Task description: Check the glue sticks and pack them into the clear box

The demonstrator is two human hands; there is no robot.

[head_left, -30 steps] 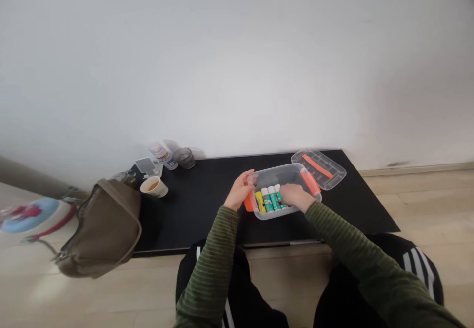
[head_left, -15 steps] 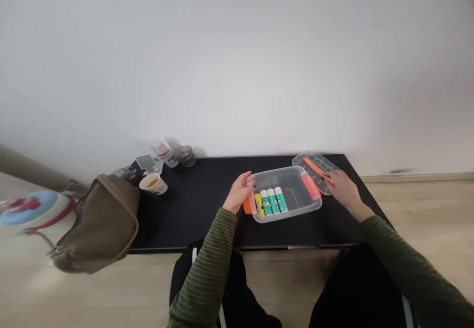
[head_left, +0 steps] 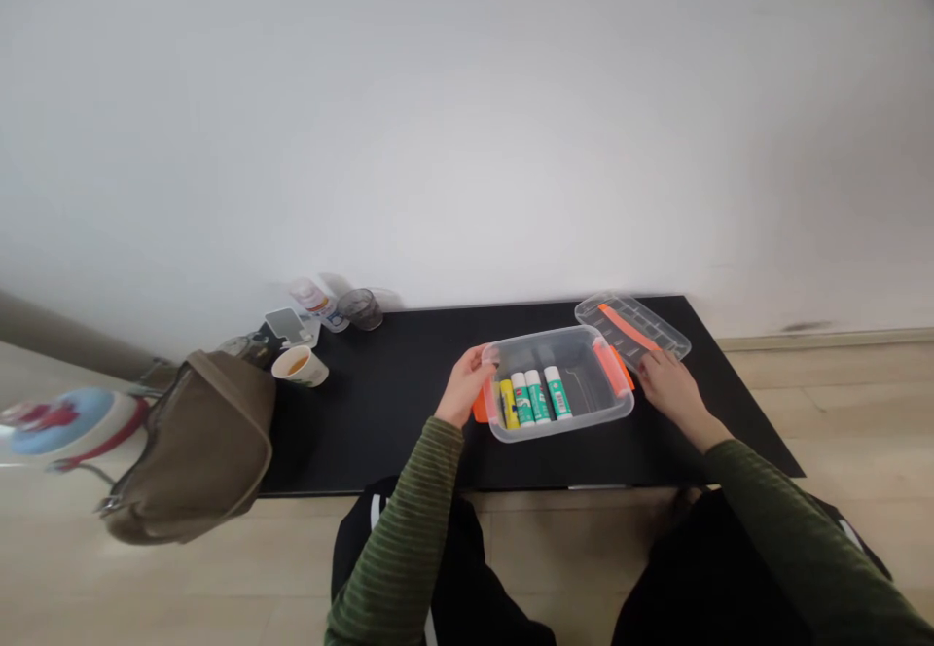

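Note:
A clear plastic box (head_left: 467, 411) with orange latches stands open on the black table. Inside, toward its left end, lie a yellow tube (head_left: 509, 405) and several green-and-white glue sticks (head_left: 538, 397); the rightmost lies slightly apart. My left hand (head_left: 465, 385) is closed on the left end of the box, thumb over the rim. To the right and behind lies the clear lid (head_left: 667, 332) with its orange handle (head_left: 626, 326). My right hand (head_left: 667, 388) has its curled fingers at the lid's near edge; the fingertips are partly hidden.
On the black table (head_left: 379, 412) at left stand a paper cup (head_left: 312, 371) of brownish drink, a dark glass (head_left: 361, 309), a bottle (head_left: 319, 304) and a grey-white device (head_left: 287, 324). A brown bag (head_left: 197, 461) sits at the left end. A white wall (head_left: 467, 140) rises behind.
My right hand has drawn back from the lid's handle to its near edge, uncovering more of the lid. Inside the box, the rightmost glue stick has separated slightly from the others.

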